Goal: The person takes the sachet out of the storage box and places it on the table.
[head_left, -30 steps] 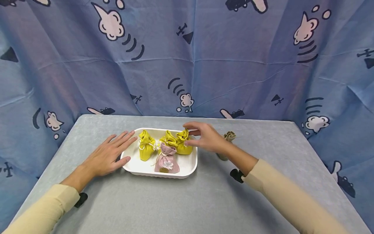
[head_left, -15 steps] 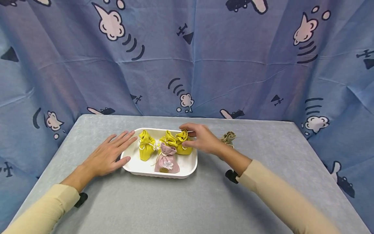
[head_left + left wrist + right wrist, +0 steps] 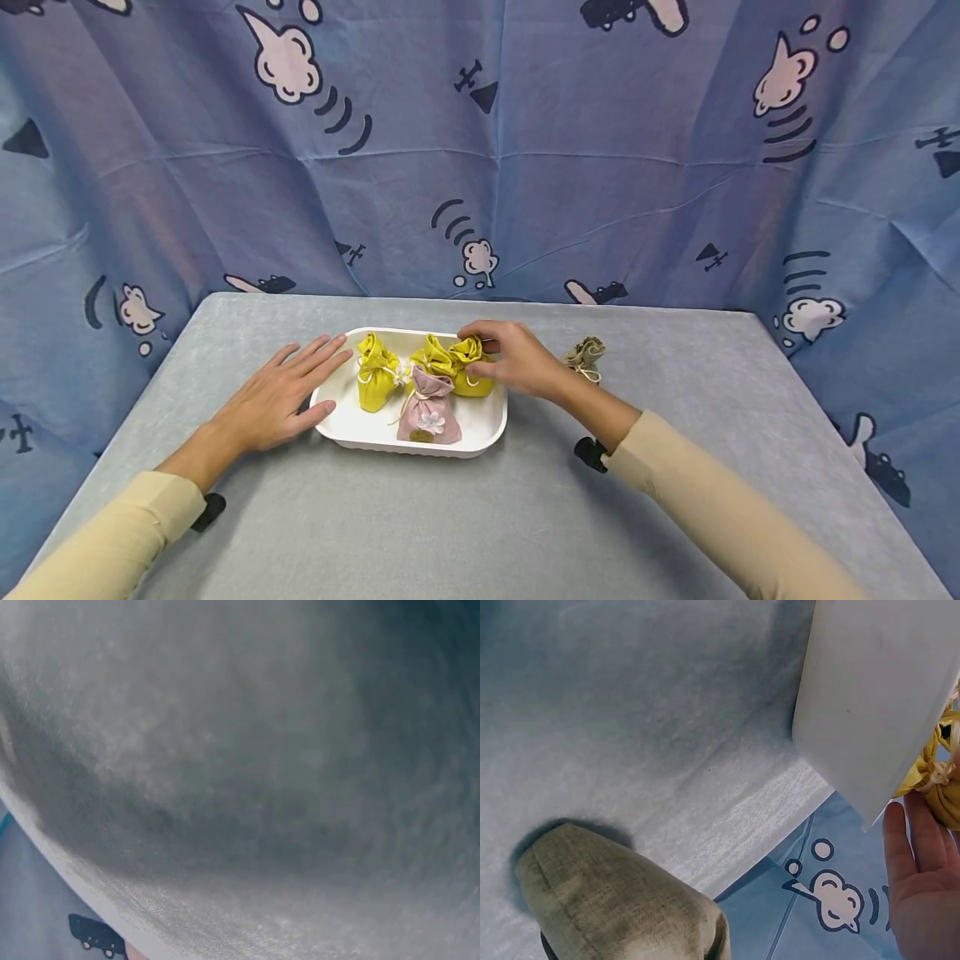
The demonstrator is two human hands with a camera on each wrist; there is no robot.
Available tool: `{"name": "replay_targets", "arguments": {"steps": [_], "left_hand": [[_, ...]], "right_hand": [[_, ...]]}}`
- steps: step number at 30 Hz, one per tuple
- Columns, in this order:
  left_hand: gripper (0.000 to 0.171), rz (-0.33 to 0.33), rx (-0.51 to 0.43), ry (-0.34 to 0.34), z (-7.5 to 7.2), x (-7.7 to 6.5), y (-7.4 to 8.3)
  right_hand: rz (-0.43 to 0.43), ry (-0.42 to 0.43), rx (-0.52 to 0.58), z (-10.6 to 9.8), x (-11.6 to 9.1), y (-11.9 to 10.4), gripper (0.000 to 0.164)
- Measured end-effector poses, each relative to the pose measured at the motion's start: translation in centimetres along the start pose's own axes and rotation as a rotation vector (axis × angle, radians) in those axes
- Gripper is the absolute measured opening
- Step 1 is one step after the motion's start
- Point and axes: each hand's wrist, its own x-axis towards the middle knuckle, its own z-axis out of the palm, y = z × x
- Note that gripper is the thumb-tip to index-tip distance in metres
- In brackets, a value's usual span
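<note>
My left hand (image 3: 273, 400) lies with straight, spread fingers at the left rim of a white tray (image 3: 337, 425). My right hand (image 3: 521, 358) has its thumb and fingers round the upper part of the rightmost yellow drawstring pouch (image 3: 472, 385), inside the tray's right end. In the right wrist view that yellow pouch (image 3: 945, 799) shows beside the fingers. Left of it stands another yellow pouch (image 3: 431, 354), partly hidden by a pink pouch (image 3: 429, 417) with a white flower. A third yellow pouch (image 3: 375, 379) stands near the tray's left end.
An olive-brown pouch (image 3: 587, 354) stands on the grey table (image 3: 420, 533) right of the tray, partly behind my right forearm; this olive pouch (image 3: 622, 892) is large in the right wrist view. A blue patterned curtain (image 3: 495, 167) hangs behind the table. Tabletop fills most of the left wrist view.
My right hand has shifted slightly left and down, the top of the rightmost yellow pouch leaning left with it. More of the olive-brown pouch's neck shows. My left hand stays in place.
</note>
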Motion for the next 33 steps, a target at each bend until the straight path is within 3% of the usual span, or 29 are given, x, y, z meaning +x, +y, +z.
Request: {"name": "replay_targets", "arguments": {"steps": [18, 33], "left_hand": [[0.071, 0.006, 0.003, 0.003, 0.0, -0.1, 0.0], [0.07, 0.008, 0.006, 0.005, 0.0, -0.1, 0.0]], "right_hand": [[-0.041, 0.064, -0.047, -0.3, -0.6, 0.0, 0.032], [-0.06, 0.074, 0.005, -1.3, -1.1, -0.4, 0.028]]}}
